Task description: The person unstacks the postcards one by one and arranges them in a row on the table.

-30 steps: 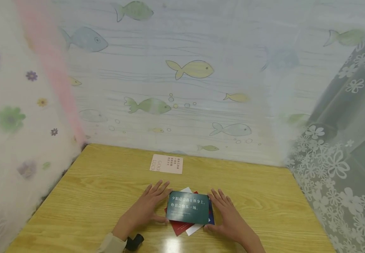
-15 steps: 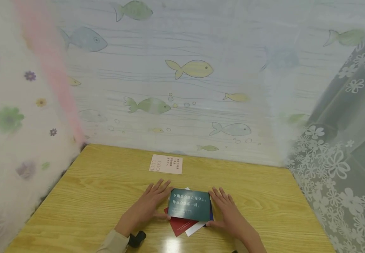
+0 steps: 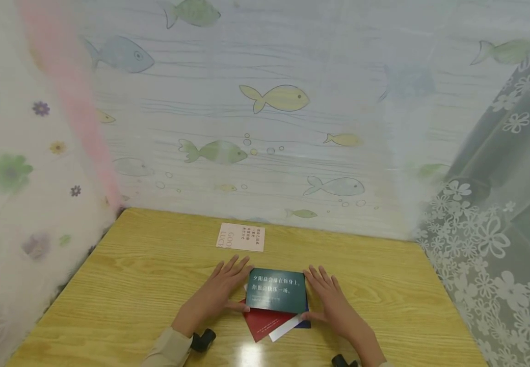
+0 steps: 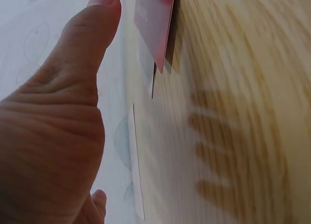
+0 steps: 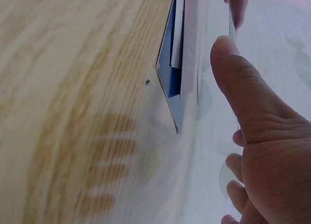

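Head cam: a dark green card with white Chinese lettering (image 3: 276, 290) sits between the left hand (image 3: 216, 291) and the right hand (image 3: 336, 306). Fingers on both are pretty straight and spread, index tips around the far corners and thumbs around the near ones, so it's more braced between the hands than clutched. Below it there's a messy fan of cards: a red card (image 3: 267, 323), a white card (image 3: 285, 329) and a blue card (image 3: 305, 323), all on the wood-grain counter (image 3: 370, 285). Farther back is a pale pink "GOOD LUCK" card (image 3: 241, 237), well apart from the rest, near the fish-print sheet (image 3: 274, 51).

Left wrist cam: thumb's extended up beside the red card, which is tilted off the wood. Most of the other fingers are hidden, so can't judge those from here.

Right wrist cam: the thumb tip meets a thin upright edge, looks like the green card's, apart from the blue and white ones. Remaining fingers are loosely bent, partly hidden.
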The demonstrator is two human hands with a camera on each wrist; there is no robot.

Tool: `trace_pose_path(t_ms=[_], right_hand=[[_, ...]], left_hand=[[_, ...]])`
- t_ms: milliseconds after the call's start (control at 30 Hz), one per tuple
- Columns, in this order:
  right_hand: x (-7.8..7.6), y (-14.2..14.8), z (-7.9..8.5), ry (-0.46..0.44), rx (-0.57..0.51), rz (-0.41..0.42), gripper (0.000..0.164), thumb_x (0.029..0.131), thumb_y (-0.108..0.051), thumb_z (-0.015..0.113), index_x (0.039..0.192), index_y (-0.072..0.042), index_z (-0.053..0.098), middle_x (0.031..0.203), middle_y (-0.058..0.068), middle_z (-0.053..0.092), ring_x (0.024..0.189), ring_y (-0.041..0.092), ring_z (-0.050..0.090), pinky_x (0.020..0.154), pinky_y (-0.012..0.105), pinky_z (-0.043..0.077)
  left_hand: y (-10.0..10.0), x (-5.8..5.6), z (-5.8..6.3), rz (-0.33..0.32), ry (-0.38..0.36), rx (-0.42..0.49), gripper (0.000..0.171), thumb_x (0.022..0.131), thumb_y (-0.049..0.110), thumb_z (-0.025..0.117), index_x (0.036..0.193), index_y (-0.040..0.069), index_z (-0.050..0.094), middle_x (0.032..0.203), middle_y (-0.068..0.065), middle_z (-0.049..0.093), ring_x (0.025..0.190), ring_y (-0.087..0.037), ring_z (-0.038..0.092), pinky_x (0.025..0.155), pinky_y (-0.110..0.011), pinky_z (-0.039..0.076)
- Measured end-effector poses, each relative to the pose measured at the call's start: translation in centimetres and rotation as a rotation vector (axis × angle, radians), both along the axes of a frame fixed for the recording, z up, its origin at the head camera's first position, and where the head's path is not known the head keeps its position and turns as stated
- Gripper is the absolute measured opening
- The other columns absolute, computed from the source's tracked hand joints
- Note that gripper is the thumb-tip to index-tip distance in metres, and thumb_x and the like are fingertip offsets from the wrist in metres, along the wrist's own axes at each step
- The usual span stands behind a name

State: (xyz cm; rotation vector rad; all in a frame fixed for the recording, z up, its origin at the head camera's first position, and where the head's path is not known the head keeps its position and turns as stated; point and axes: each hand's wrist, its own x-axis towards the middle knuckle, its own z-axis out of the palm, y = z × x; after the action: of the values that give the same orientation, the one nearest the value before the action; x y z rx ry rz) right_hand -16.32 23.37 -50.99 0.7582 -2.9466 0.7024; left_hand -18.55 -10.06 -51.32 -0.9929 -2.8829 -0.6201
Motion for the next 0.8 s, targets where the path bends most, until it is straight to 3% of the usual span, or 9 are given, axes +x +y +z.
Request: trace_pose_path(t_ms=[433, 800], right_hand=[[-1.0, 0.3, 0.2, -0.077, -0.010, 0.001, 0.102, 0.080, -0.037, 0.085, 0.159, -0.003, 0.031, 0.165, 0.023, 0.027, 0.154, 0.047, 0.013, 0.119, 0.073, 0.012], [-1.6, 0.6, 0.1, -0.058, -0.019, -0.023, 0.100, 0.078, -0.034, 0.087, 0.157, -0.002, 0.036, 0.163, 0.024, 0.030, 0.152, 0.050, 0.016, 0.119, 0.074, 0.012]], left_hand=[[0.2, -0.6, -0.1, 0.005, -0.032, 0.052, 0.094, 0.085, 0.051, 0.075, 0.159, 0.010, 0.035, 0.168, -0.011, 0.026, 0.156, -0.039, 0.017, 0.125, -0.062, 0.016], [0.8, -1.5, 0.4, 0.001, -0.067, 0.057, 0.095, 0.085, 0.046, 0.079, 0.159, 0.008, 0.034, 0.168, -0.012, 0.026, 0.156, -0.040, 0.016, 0.126, -0.061, 0.013]])
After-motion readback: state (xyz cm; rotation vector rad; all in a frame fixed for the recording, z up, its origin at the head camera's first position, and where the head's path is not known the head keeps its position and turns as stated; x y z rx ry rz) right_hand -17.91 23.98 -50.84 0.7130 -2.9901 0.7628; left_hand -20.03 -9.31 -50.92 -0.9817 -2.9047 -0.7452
